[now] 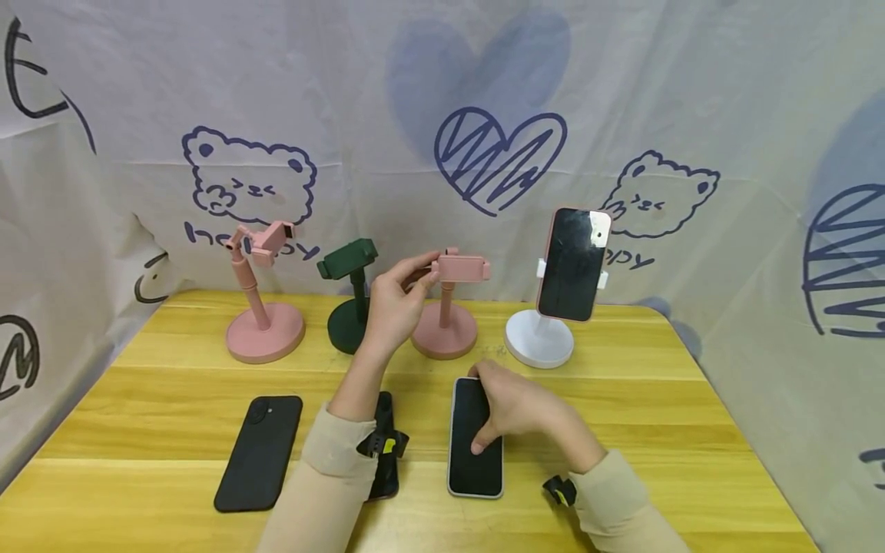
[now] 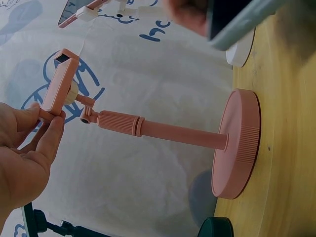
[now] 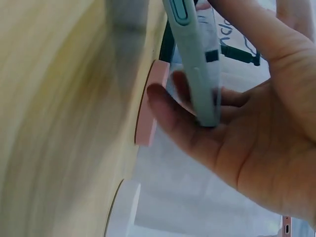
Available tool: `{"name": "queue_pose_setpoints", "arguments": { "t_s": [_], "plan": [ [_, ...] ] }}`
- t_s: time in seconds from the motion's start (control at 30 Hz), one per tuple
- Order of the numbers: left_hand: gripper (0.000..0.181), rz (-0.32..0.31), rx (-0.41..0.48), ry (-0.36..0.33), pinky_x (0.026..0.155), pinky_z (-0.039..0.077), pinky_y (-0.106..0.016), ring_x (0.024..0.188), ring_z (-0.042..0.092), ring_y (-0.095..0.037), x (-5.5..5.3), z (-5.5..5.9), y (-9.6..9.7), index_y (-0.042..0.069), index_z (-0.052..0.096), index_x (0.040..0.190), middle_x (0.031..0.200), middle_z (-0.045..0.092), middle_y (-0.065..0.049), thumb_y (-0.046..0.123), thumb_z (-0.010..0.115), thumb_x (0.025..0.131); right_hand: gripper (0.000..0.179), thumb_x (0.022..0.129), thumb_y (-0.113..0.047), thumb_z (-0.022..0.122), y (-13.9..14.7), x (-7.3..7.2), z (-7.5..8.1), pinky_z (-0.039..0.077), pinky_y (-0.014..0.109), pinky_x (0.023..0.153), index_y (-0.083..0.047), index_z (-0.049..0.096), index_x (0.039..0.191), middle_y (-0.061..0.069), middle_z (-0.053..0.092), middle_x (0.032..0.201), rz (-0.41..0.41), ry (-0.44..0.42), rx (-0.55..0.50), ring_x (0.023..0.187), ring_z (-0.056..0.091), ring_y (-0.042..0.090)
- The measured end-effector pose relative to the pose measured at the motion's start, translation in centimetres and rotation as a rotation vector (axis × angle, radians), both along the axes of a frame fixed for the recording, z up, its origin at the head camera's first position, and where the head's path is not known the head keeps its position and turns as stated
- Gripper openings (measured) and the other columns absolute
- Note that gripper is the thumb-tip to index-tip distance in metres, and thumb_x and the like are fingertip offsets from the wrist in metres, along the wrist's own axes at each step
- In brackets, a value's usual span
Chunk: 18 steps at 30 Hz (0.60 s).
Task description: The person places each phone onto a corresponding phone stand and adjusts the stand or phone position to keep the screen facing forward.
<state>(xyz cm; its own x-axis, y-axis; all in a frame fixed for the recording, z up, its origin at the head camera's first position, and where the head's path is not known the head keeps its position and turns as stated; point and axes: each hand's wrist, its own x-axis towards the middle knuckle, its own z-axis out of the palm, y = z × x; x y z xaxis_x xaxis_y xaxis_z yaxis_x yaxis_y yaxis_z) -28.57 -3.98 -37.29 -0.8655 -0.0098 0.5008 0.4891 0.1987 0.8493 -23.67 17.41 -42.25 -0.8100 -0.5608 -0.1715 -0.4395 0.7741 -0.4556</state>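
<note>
My left hand (image 1: 397,305) pinches the left side of the clamp on a pink phone stand (image 1: 445,334). In the left wrist view, the fingertips of that hand (image 2: 29,153) are at one end of the pink clamp (image 2: 60,86). My right hand (image 1: 515,403) grips a phone (image 1: 473,472) with a pale frame and a dark screen, thumb on the screen and fingers round its far end and side. Seen from the right wrist, the pale green edge of the phone (image 3: 195,64) is raised off the table, within the curled fingers.
A second pink stand (image 1: 265,338) and a dark green stand (image 1: 348,261) stand to the left. The white stand (image 1: 539,349) at right holds a pink-edged phone (image 1: 574,265). A black phone (image 1: 259,453) lies at left; another dark phone (image 1: 384,480) is partly under my left forearm.
</note>
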Motion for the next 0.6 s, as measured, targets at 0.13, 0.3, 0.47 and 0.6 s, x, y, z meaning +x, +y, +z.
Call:
{"name": "queue_pose_setpoints", "arguments": {
  "t_s": [0.13,0.3,0.47,0.6],
  "plan": [
    [0.034,-0.004,0.005,0.009,0.101,0.057,-0.040,0.116,0.069,-0.025,-0.05,-0.07,-0.02,0.008,0.069,0.136,0.130,0.070,-0.012,0.013,0.066,0.103,0.090,0.066,-0.029,0.101,0.16,-0.13,0.35,0.054,0.040,0.089,-0.002,0.050,0.135,0.006,0.062,0.115,-0.006,-0.016,-0.105,0.097,0.059,0.019],
    [0.034,-0.009,0.007,0.010,0.101,0.057,-0.039,0.116,0.069,-0.025,0.06,0.05,-0.01,0.007,0.069,0.136,0.130,0.070,-0.012,0.013,0.065,0.103,0.085,0.073,-0.021,0.096,0.25,-0.04,0.81,0.053,0.042,0.094,-0.001,0.048,0.141,0.008,0.061,0.124,0.005,-0.042,-0.191,0.103,0.059,0.020],
    [0.034,-0.006,0.003,0.003,0.101,0.057,-0.040,0.116,0.068,-0.026,0.11,0.02,0.00,0.008,0.069,0.136,0.130,0.070,-0.012,0.013,0.065,0.103,0.076,0.077,-0.017,0.093,0.31,-0.06,0.79,0.052,0.040,0.091,-0.003,0.052,0.139,0.006,0.061,0.120,0.033,-0.037,-0.244,0.101,0.058,0.019],
    [0.034,-0.006,0.002,0.007,0.101,0.057,-0.040,0.116,0.068,-0.025,0.07,-0.01,-0.04,0.008,0.069,0.137,0.130,0.070,-0.012,0.013,0.065,0.104,0.072,0.078,-0.017,0.092,0.23,-0.09,0.81,0.053,0.038,0.088,-0.004,0.053,0.136,0.005,0.062,0.118,0.015,-0.033,-0.304,0.098,0.059,0.017]
  ]
}}
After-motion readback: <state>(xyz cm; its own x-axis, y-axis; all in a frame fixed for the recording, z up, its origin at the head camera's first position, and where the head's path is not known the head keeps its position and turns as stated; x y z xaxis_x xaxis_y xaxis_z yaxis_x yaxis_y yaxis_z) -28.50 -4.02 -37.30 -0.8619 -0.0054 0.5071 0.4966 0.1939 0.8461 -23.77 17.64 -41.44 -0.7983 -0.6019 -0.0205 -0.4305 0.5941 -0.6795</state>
